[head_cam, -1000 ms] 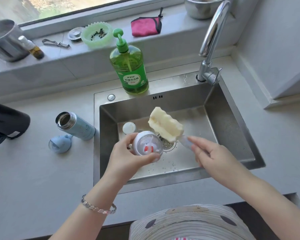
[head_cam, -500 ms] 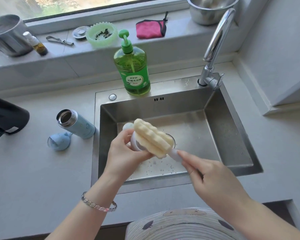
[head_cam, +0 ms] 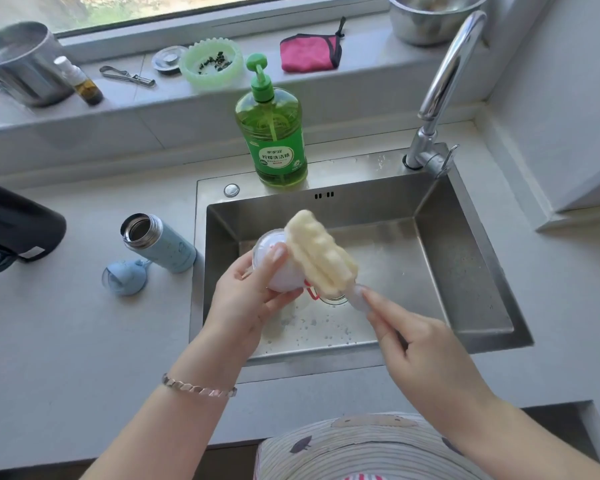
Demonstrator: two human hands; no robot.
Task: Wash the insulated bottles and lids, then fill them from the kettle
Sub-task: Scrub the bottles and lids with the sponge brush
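Over the steel sink [head_cam: 471, 271], my left hand [head_cam: 246, 299] grips a white bottle lid [head_cam: 284, 275] with a red strap. My right hand [head_cam: 416, 344] holds the clear handle of a pale yellow sponge brush [head_cam: 321, 254], whose head lies across the lid and hides much of it. A light blue insulated bottle [head_cam: 160, 242] stands open on the counter left of the sink, with its blue lid [head_cam: 125, 277] lying beside it. The black kettle [head_cam: 11, 226] sits at the far left edge.
A green dish soap bottle [head_cam: 272, 133] stands behind the sink and the tap [head_cam: 444, 84] rises at the back right. The window sill carries a steel pot [head_cam: 18, 60], a small bottle, a green strainer [head_cam: 212, 62], a pink cloth [head_cam: 310, 51] and a steel bowl [head_cam: 430, 15].
The sponge brush came down from beside the lid onto it and now lies across its top. My left hand has turned the lid so its red part points down toward the drain.
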